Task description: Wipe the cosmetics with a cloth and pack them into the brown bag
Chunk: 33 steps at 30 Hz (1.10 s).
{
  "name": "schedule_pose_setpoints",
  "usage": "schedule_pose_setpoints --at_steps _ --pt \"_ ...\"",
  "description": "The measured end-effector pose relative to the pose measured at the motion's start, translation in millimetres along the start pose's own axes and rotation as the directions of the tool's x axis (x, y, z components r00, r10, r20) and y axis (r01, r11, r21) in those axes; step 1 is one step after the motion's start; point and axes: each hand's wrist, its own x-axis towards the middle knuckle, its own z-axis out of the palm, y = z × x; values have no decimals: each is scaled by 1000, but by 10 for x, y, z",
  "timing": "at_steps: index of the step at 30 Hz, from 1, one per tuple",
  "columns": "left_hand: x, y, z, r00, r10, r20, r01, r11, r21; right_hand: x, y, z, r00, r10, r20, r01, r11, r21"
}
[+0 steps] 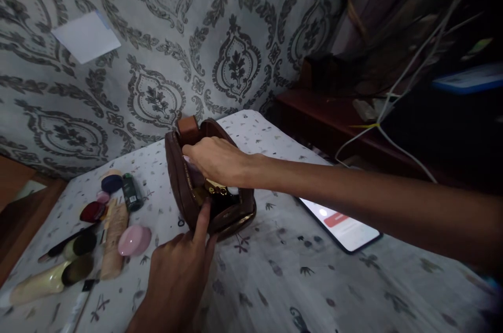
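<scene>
A brown zip pouch (178, 181) stands unzipped on the patterned bedsheet. My right hand (216, 160) reaches into it from the right, fingers curled down over a pale pinkish item; their tips are hidden, and what they hold cannot be made out. Gold-coloured pieces (216, 188) and a white round item (233, 191) show inside, below that hand. My left hand (181, 270) grips the pouch's near rim, with the index finger reaching over the edge into the opening.
Left of the pouch lie a pink round-capped container (134, 240), a beige tube (113, 238), a dark green bottle (132, 192), a yellowish bottle (39, 283) and other cosmetics. A lit phone (346, 225) lies under my right forearm. White cables (408, 65) hang at right.
</scene>
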Motion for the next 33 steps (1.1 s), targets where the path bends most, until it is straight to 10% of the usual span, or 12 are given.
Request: schedule_pose_setpoints --at_steps 8,18,27,33 --pt "-29 82 -49 977 173 120 -204 919 337 -42 -38 -62 999 43 0 -43 998 -53" --pt "-376 -237 -116 896 416 -152 -379 898 224 -666 -125 -55 917 -54 -396 131 977 171" --pt "-839 -693 68 946 321 38 -321 919 229 -1240 -613 639 828 -359 -430 452 882 135" --pt "-1025 -810 -115 919 355 171 -374 922 100 -1168 -909 1190 938 -301 -175 346 856 385"
